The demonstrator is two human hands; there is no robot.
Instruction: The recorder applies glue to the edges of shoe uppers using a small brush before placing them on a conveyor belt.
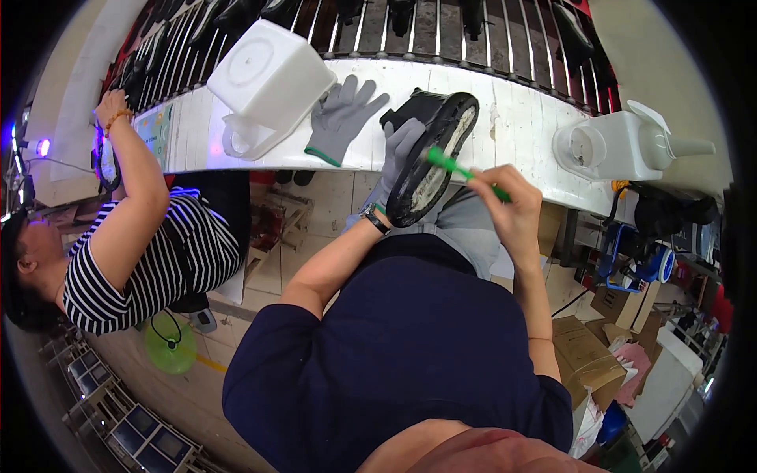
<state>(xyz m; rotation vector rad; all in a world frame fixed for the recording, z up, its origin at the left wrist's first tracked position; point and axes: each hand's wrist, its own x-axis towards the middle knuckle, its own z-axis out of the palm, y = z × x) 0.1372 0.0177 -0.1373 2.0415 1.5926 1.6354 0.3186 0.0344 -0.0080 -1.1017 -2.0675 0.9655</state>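
Note:
My left hand (398, 150), in a grey glove, holds a black shoe (435, 154) sole-up above the edge of the white workbench (520, 118). The sole's inner area looks pale and coated. My bare right hand (509, 206) grips a green-handled brush (465, 171) whose tip rests on the sole. A loose grey glove (341, 117) lies flat on the bench just left of the shoe.
A white plastic bucket (268, 79) lies tipped at the bench's left. A white jug with a spout (623, 143) stands at the right. A person in a striped shirt (150, 260) works at my left. Cardboard boxes (583, 355) and a green fan (169, 343) sit on the floor.

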